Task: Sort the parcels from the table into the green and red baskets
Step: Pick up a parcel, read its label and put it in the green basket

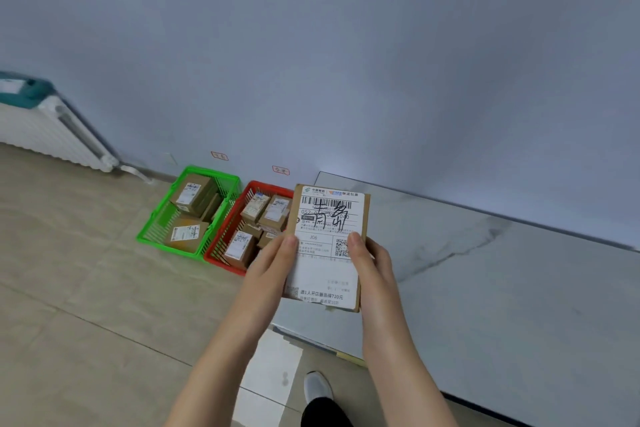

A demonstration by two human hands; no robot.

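- Left hand (272, 262) and right hand (374, 262) grip one parcel (329, 274) by its sides, above the counter (485, 270).
- Green basket (213, 173) and red basket (266, 185) at ten o'clock, seemingly touching.

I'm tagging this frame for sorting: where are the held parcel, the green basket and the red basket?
held parcel (323, 248): head view, middle of its white label.
green basket (211, 172): head view, far rim.
red basket (222, 262): head view, near rim.
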